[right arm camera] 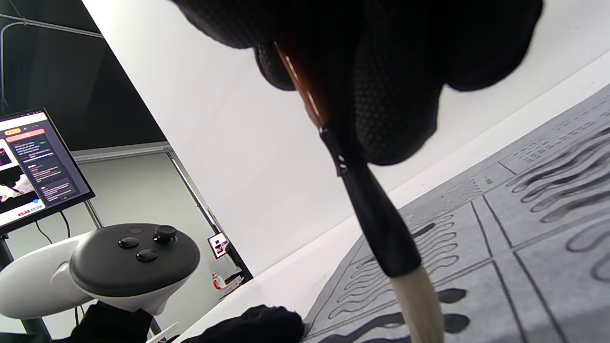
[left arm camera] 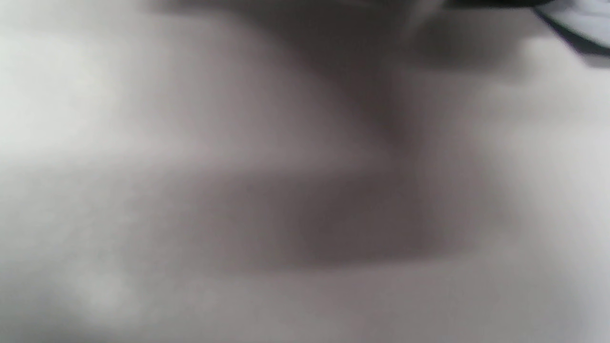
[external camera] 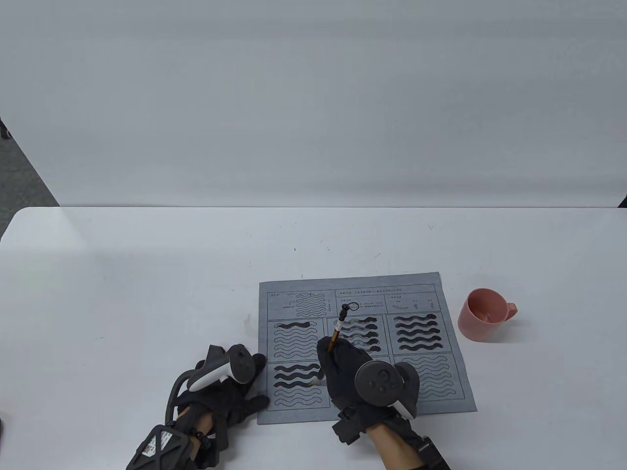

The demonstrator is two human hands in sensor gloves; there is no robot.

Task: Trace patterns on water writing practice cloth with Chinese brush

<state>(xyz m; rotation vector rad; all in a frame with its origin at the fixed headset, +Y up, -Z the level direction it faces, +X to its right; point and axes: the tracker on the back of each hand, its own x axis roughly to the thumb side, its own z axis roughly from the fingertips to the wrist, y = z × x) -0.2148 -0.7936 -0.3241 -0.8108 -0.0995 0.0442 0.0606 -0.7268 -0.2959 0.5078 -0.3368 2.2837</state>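
Observation:
A grey water writing cloth (external camera: pixel 365 303) printed with boxes of wavy lines lies on the white table; several waves are dark and wet. My right hand (external camera: pixel 343 364) grips a Chinese brush (external camera: pixel 337 329) with a brown shaft, its top loop leaning away over the middle box. Its pale tip (external camera: pixel 319 378) touches the lower left box. In the right wrist view the brush (right arm camera: pixel 376 219) runs down from my gloved fingers (right arm camera: pixel 395 95) onto the cloth (right arm camera: pixel 524 228). My left hand (external camera: pixel 235 399) rests flat at the cloth's lower left edge, fingers relaxed. The left wrist view is only a grey blur.
A pink cup (external camera: pixel 482 315) stands on the table right of the cloth. The white table (external camera: pixel 147 293) stretches to the left and back, against a white wall. In the right wrist view a monitor (right arm camera: pixel 33 162) stands beyond the left hand's tracker (right arm camera: pixel 119 267).

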